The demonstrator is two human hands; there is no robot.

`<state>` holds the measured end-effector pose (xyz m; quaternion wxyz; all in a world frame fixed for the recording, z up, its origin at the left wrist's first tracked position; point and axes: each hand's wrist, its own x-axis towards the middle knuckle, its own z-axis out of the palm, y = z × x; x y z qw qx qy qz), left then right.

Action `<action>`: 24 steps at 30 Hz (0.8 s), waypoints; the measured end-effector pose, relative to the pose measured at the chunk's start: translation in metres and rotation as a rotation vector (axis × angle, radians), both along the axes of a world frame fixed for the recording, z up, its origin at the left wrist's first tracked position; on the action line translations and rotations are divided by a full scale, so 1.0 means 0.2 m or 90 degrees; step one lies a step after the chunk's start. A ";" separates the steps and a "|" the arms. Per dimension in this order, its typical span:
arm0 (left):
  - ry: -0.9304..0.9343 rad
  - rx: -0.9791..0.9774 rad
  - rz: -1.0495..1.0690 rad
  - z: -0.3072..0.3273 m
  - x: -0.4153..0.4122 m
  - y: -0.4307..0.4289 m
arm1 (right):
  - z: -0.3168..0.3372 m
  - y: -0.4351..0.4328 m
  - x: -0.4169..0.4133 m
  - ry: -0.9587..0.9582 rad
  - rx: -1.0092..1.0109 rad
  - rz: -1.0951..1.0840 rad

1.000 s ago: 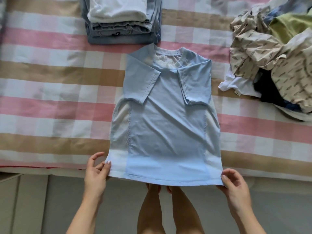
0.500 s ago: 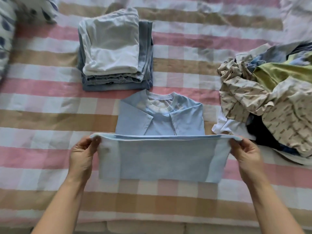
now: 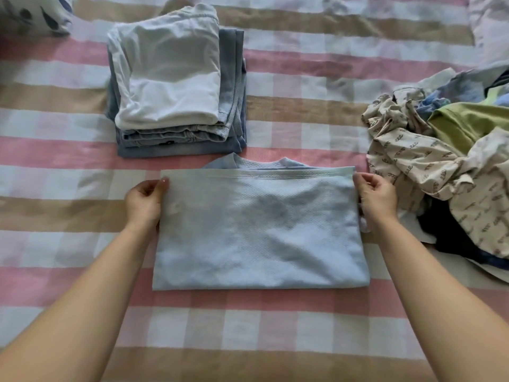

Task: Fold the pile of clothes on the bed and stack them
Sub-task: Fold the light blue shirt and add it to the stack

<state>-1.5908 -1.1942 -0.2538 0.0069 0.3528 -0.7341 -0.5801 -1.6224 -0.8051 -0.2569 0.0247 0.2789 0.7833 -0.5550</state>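
We note the light blue T-shirt (image 3: 259, 232) lying flat on the bed (image 3: 303, 326), folded in half, its hem edge brought up almost to the collar, a strip of which shows beyond it. The hands are well apart, one at each upper corner of the fold: the left hand (image 3: 146, 201) pinches the left corner with the thumb on top, and the right hand (image 3: 377, 199) holds the right corner with fingers curled. Just beyond the shirt, to the left, sits the stack of folded clothes (image 3: 234, 86), blue and denim pieces with a white folded garment (image 3: 168, 75) on top; its near edge is just beside the collar, and we cannot tell whether they touch. To the right lies the pile of unfolded clothes (image 3: 468, 78), close to the right hand: a cream printed garment (image 3: 413, 158), a green garment (image 3: 468, 125), a dark garment (image 3: 451, 238) beneath. A leaf-print pillow (image 3: 30, 12) shows at the far left corner. The bedsheet is checked in pink, tan and white.
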 end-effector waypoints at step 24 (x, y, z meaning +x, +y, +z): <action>-0.196 0.091 0.136 0.05 1.17 0.17 | 0.08 -0.08 1.32 -0.271 -0.168 -0.296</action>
